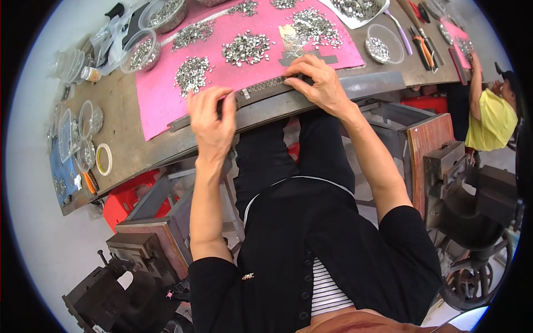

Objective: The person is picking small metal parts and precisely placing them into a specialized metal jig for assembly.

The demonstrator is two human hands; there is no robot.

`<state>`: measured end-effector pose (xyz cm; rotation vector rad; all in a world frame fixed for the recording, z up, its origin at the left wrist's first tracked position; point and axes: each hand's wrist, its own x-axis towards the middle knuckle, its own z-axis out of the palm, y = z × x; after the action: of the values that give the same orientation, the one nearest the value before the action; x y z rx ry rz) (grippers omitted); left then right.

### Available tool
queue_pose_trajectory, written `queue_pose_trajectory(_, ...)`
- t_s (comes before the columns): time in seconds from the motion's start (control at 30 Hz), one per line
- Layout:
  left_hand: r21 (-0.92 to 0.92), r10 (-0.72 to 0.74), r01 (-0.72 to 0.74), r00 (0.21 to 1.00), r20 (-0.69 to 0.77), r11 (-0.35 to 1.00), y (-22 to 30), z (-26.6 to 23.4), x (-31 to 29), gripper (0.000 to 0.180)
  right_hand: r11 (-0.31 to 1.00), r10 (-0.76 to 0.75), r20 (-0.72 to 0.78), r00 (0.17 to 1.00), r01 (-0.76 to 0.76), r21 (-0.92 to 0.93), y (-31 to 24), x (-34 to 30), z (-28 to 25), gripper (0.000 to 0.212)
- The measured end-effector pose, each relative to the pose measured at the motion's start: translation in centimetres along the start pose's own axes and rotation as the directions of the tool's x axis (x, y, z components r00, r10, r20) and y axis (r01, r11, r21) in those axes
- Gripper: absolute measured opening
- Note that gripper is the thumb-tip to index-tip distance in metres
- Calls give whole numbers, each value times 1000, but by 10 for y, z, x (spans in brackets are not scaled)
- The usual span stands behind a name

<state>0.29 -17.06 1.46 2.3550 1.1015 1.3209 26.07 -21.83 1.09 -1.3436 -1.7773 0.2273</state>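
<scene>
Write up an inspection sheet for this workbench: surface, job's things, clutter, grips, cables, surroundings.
Surface: brown tabletop, partly covered by a pink mat.
Job's things: small metal pieces in loose piles; dark bar along the near edge.
Clutter: tape roll, orange-handled pliers, clear plastic tubs.
Left grip: fingers curled by the bar; any hold unclear.
Right grip: fingertips at the bar; hold unclear.
Cables: nothing seen.
Surroundings: red stool, dark machinery, person in yellow at right.
</scene>
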Motion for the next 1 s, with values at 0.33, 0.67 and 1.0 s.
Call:
queue_pose_trajectory(0.33, 551, -77, 55, 997, 17, 833, -47, -72, -42, 34, 955, 206, -61, 977, -187, 229, 3, -4, 3, 12)
queue_pose_trajectory(0.67, -132, 111, -76, 955, 276, 988, 51, -59, 24, 41, 960, 267, -317, 910, -220, 174, 7, -16, -2, 13)
queue_pose_trajectory(1.0, 169, 149, -194, 958, 247, 966, 30, 47, 16, 39, 977, 203, -343, 917, -213, 8, -5, -33, 2, 10)
